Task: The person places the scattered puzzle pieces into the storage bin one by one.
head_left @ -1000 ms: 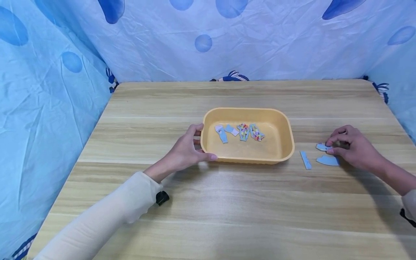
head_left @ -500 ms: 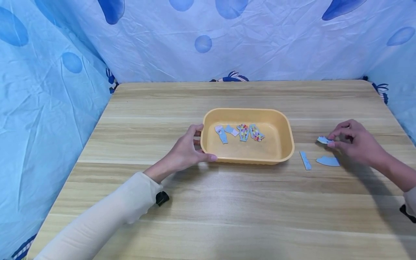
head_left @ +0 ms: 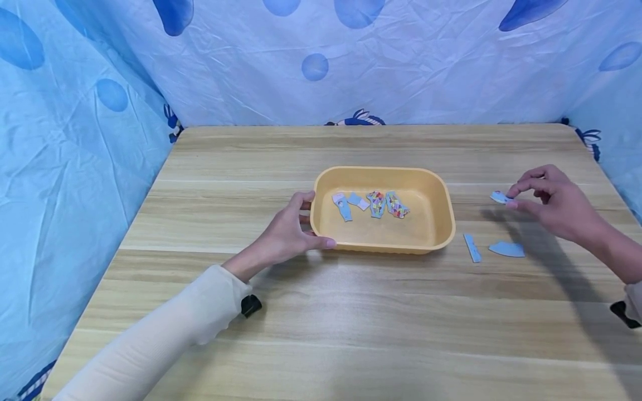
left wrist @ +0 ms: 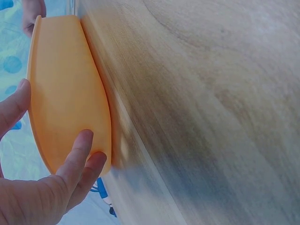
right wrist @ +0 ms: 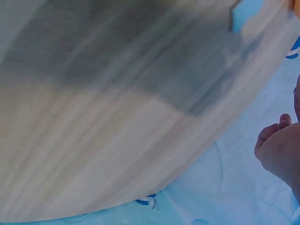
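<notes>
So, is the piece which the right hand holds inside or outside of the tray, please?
Outside. In the head view, the right hand pinches the piece to the right of the tray.

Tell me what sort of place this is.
Probably a screened tabletop workspace, perhaps for filming: patterned blue sheeting hangs behind and beside a wooden-looking table, which bears a yellow tray and flat blue pieces.

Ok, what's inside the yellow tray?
Inside the yellow tray lie two blue-and-lilac pieces on the left and two multicoloured pieces to their right. Their undersides, and anything beneath them, are hidden.
</notes>
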Motion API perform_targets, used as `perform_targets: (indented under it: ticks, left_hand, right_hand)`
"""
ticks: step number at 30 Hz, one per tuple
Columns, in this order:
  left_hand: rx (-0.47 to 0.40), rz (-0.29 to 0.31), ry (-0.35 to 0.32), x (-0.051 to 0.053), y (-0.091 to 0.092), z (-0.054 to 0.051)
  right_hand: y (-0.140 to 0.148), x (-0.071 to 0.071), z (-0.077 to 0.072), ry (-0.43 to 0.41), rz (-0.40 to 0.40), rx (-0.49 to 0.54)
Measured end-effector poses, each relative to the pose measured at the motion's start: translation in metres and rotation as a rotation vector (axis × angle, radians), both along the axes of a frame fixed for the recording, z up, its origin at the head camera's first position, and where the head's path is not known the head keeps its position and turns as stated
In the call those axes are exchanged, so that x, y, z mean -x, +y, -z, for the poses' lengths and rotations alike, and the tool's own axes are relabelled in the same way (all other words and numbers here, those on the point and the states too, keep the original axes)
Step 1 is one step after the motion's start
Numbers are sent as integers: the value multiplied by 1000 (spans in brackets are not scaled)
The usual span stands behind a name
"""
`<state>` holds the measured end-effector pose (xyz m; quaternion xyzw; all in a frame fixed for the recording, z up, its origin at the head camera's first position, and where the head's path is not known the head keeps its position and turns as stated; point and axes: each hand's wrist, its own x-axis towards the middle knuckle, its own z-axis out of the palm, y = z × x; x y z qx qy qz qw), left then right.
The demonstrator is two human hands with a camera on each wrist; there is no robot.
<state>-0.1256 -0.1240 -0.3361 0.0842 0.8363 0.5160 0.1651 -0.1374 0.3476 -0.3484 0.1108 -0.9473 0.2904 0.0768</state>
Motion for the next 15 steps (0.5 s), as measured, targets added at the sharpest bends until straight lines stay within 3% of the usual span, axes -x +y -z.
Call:
perform_targets:
  ticks: [15]
  left_hand:
    - [-1, 4, 10, 0, 0, 1]
  right_hand:
    - [-39, 17, -19, 45, -63, -3]
